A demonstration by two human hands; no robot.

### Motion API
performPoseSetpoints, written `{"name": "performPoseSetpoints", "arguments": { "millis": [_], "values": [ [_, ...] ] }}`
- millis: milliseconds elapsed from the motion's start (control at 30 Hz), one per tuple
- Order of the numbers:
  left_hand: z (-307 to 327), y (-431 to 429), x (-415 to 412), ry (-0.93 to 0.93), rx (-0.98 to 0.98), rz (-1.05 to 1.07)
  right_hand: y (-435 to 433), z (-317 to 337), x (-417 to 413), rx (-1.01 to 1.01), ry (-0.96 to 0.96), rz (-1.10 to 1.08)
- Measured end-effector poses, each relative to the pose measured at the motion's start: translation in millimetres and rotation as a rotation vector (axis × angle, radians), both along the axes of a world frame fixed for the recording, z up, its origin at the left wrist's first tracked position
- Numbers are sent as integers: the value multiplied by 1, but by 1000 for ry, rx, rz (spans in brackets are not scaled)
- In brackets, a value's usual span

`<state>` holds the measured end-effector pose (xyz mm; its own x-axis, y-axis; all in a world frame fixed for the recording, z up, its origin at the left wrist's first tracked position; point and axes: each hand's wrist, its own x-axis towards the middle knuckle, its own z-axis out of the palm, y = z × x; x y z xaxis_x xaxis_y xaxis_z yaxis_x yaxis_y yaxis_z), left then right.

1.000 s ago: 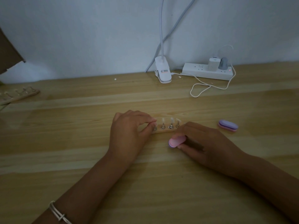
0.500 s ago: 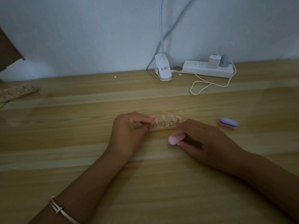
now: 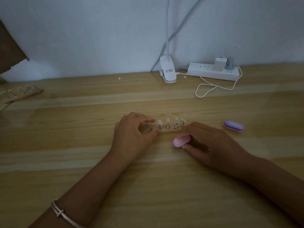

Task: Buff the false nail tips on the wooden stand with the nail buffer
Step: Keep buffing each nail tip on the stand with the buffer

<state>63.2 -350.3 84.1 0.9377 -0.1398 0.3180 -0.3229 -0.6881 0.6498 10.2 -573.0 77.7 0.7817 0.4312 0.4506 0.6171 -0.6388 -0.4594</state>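
Observation:
A small wooden stand [image 3: 167,131] lies in the middle of the table, with several pale false nail tips [image 3: 167,120] standing on metal clips along it. My left hand [image 3: 133,137] pinches the stand's left end between thumb and forefinger, covering that end. My right hand [image 3: 209,143] grips a pink nail buffer [image 3: 181,141] just in front of the stand's right end, low over the table. The buffer is apart from the nail tips.
A second purple and pink buffer [image 3: 233,126] lies to the right. Another wooden stand [image 3: 21,93] sits at the far left. A white clip lamp [image 3: 167,71], power strip [image 3: 212,72] and looped cable [image 3: 207,89] line the wall. Brown cardboard [image 3: 9,51] juts in at upper left.
My left hand's fingers have shifted slightly at the stand's left end. My right hand with the pink buffer stays in much the same place beside the stand.

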Motion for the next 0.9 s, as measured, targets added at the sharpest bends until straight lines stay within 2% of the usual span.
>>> {"name": "performPoseSetpoints", "arguments": {
  "millis": [67,233,400,567,667,767,900],
  "values": [
    [0,-1,-2,15,140,-2,0,2,-1,3,-8,-18],
    [7,6,-5,14,180,-41,-2,8,-3,80,-177,-184],
    [16,17,-15,109,135,-121,-3,8,-5,219,-113,-232],
    [21,24,-13,205,161,-194,3,8,-8,152,-88,-202],
    [19,18,-16,166,145,-229,10,10,-10,-5,-204,-253],
    [16,10,-18,55,68,-216,10,12,-11,-27,-210,-251],
    [10,4,-17,-88,111,-174,10,11,-12,-53,-195,-262]
  ]
}}
